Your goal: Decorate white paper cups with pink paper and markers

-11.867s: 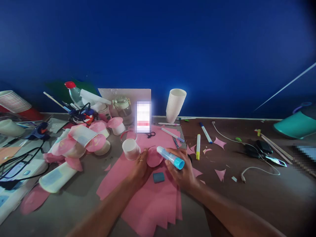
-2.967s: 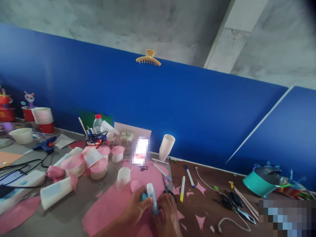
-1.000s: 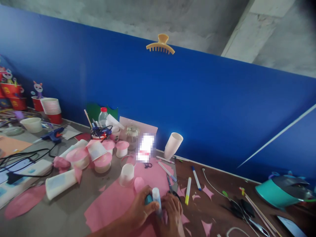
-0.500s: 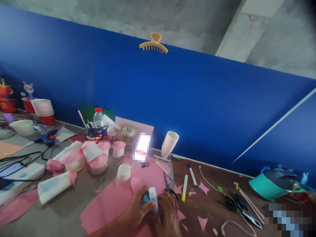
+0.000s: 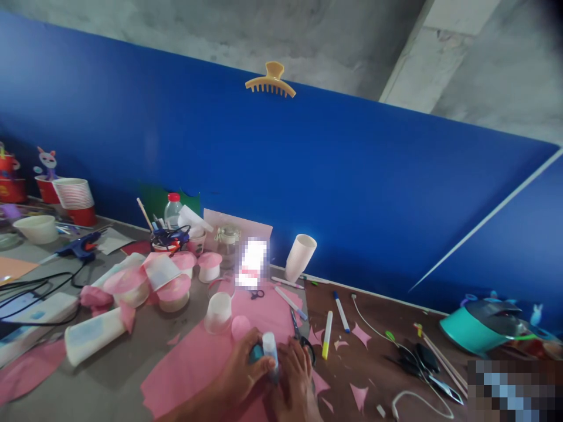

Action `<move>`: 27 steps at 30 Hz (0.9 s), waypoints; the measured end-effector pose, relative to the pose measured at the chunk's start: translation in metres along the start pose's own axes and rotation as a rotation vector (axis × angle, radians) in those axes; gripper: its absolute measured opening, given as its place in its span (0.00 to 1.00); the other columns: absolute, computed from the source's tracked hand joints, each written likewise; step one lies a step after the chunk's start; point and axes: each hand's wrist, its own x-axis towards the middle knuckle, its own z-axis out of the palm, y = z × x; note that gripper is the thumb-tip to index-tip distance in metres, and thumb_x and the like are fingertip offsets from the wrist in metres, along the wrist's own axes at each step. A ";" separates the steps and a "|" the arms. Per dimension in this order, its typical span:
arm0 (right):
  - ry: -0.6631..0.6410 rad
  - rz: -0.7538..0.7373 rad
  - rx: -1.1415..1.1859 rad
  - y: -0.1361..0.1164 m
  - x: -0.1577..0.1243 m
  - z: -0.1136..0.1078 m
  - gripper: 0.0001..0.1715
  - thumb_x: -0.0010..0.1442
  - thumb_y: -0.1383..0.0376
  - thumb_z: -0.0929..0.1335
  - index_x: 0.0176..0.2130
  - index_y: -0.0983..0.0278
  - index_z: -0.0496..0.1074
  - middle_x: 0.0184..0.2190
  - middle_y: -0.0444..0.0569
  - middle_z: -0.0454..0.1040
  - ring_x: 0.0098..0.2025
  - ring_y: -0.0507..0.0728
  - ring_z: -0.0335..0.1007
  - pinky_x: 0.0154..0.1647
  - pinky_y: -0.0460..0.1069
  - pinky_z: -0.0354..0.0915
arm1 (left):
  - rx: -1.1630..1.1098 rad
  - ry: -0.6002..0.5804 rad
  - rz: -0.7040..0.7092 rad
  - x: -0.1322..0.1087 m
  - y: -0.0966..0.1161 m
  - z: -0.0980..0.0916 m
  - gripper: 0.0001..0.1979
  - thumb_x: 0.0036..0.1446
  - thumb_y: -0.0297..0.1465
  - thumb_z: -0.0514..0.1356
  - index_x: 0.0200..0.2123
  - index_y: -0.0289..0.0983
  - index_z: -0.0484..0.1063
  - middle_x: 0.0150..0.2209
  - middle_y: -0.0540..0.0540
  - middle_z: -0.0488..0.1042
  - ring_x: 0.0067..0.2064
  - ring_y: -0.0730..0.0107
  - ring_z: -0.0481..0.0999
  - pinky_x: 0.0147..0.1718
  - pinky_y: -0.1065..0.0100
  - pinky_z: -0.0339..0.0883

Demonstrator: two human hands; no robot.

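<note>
My left hand (image 5: 247,366) is closed around a glue stick (image 5: 270,353) with a pale, clear tube, tilted slightly, its lower end down at the pink paper. A small teal piece (image 5: 255,353) shows between the thumb and index finger of the same hand; I cannot make out what it is. My right hand (image 5: 295,375) lies beside the glue stick, fingers stretched out and pressed down over the pink paper (image 5: 189,366). Just past its fingertips lie black-handled scissors (image 5: 303,339). A white paper cup (image 5: 219,312) and a pink paper circle (image 5: 241,328) sit beyond my left hand.
Pink-covered cups (image 5: 127,287) crowd the left side near a blue glue gun (image 5: 83,245). A tall white cup (image 5: 301,258) stands by the blue partition (image 5: 352,176). Markers (image 5: 328,334), pink scraps (image 5: 359,397), and a white cable (image 5: 422,398) lie on the right.
My right hand's fingers have shifted slightly and look a little straighter. The left hand keeps the glue stick in nearly the same place. The whole view has moved a little.
</note>
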 end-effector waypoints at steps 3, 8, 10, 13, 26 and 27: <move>0.013 0.018 0.011 0.002 -0.001 0.002 0.19 0.58 0.68 0.66 0.49 0.57 0.68 0.45 0.51 0.77 0.54 0.68 0.70 0.53 0.62 0.64 | 0.063 0.022 -0.005 0.001 -0.001 -0.002 0.19 0.48 0.42 0.72 0.29 0.40 0.66 0.27 0.54 0.64 0.31 0.70 0.62 0.31 0.67 0.58; -0.010 0.176 -0.015 0.001 -0.009 0.008 0.10 0.59 0.65 0.66 0.43 0.58 0.68 0.38 0.51 0.75 0.45 0.68 0.72 0.50 0.64 0.65 | 0.351 -0.060 0.063 0.003 -0.002 -0.009 0.15 0.50 0.39 0.69 0.29 0.38 0.67 0.30 0.52 0.63 0.33 0.67 0.63 0.35 0.64 0.60; -0.035 0.157 -0.045 0.001 -0.009 0.007 0.19 0.57 0.66 0.66 0.50 0.58 0.69 0.44 0.53 0.76 0.51 0.70 0.71 0.54 0.67 0.63 | 0.436 -0.071 0.101 0.003 -0.004 -0.012 0.12 0.52 0.38 0.67 0.30 0.38 0.68 0.32 0.50 0.65 0.34 0.66 0.64 0.37 0.64 0.61; -0.101 0.073 -0.038 0.002 -0.005 0.002 0.29 0.56 0.66 0.65 0.57 0.58 0.67 0.50 0.53 0.76 0.58 0.71 0.67 0.57 0.67 0.60 | 0.527 -0.072 0.181 0.001 -0.008 -0.016 0.09 0.55 0.35 0.65 0.32 0.38 0.70 0.35 0.48 0.69 0.36 0.65 0.66 0.39 0.64 0.63; -0.082 0.051 -0.016 -0.005 0.003 -0.007 0.25 0.60 0.65 0.65 0.57 0.59 0.68 0.51 0.55 0.75 0.59 0.70 0.67 0.57 0.67 0.63 | 0.681 -0.159 0.363 -0.009 -0.002 -0.017 0.07 0.60 0.27 0.62 0.42 0.38 0.75 0.40 0.43 0.75 0.42 0.60 0.73 0.45 0.60 0.68; -0.097 0.043 -0.002 -0.005 0.003 -0.008 0.26 0.59 0.67 0.65 0.57 0.58 0.68 0.51 0.54 0.76 0.60 0.70 0.67 0.57 0.67 0.63 | 0.685 -0.164 0.363 -0.009 -0.001 -0.017 0.07 0.60 0.27 0.62 0.42 0.38 0.75 0.40 0.43 0.75 0.42 0.59 0.73 0.45 0.60 0.68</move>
